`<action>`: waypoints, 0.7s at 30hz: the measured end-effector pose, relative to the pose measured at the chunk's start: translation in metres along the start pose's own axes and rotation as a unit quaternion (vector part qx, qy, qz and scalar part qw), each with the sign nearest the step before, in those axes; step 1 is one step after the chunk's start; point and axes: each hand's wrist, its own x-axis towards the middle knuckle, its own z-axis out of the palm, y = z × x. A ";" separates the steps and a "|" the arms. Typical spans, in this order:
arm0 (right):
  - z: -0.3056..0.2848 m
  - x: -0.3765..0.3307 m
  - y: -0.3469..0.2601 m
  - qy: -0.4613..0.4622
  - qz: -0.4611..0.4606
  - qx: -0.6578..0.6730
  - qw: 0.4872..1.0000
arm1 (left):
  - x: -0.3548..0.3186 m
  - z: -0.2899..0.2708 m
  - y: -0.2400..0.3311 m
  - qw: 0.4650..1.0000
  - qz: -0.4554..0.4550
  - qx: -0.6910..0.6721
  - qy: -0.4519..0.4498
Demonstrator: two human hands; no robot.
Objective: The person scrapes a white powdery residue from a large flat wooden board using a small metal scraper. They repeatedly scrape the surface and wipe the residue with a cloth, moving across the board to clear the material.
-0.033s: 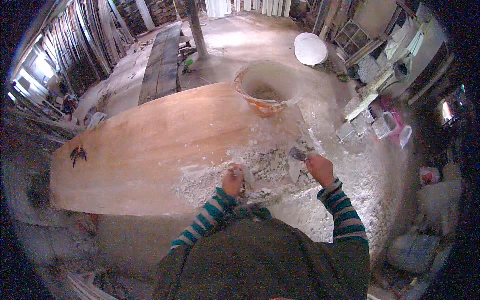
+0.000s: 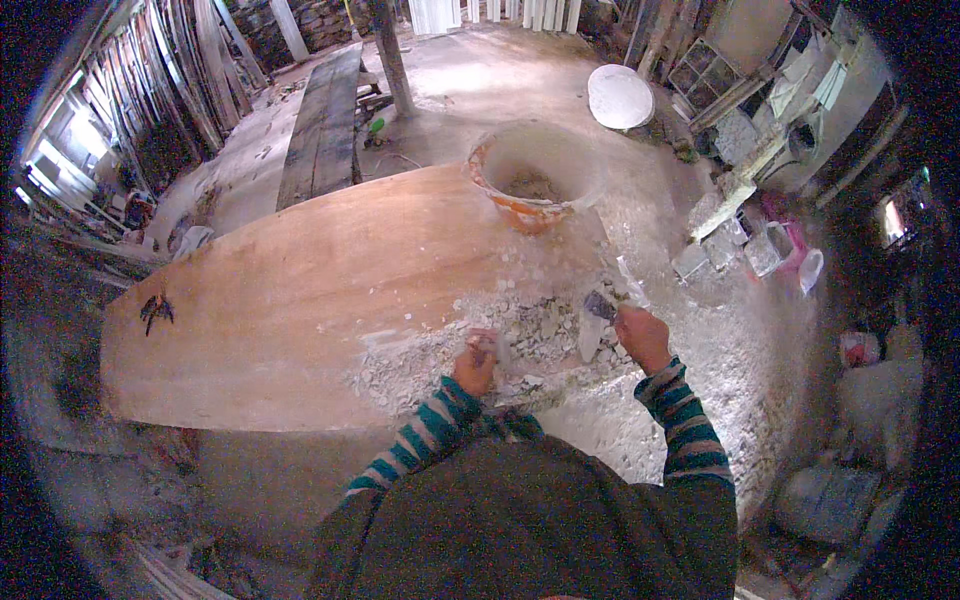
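Note:
My left hand (image 2: 474, 364) is closed around a pale, chalky piece (image 2: 503, 350), partly hidden by the fingers and blurred. It is above a spread of broken whitish flakes (image 2: 540, 322) on a wooden board (image 2: 300, 280). To its right, my right hand (image 2: 643, 338) grips a small hand tool with a dark, blunt head (image 2: 600, 306); its handle is hidden in the fist, and its exact kind cannot be made out. The tool head points left over the flakes, apart from the left hand. Just below the head stands a long pale flake (image 2: 590, 342).
An orange-rimmed, powder-coated bucket (image 2: 478, 180) stands at the board's far edge. A dark claw-shaped object (image 2: 157, 312) lies at the board's left end. Beyond are a plank bench (image 2: 320, 130), a wooden post (image 2: 392, 60) and a round white lid-like disc (image 2: 621, 98).
My left hand has shifted slightly right with its pale piece. The dark tool head in my right hand has tilted a little, while that hand stays almost in place.

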 end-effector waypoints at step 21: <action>0.015 -0.029 0.062 -0.040 0.015 -0.050 0.998 | -0.062 -0.151 0.029 0.944 -0.099 -0.088 0.304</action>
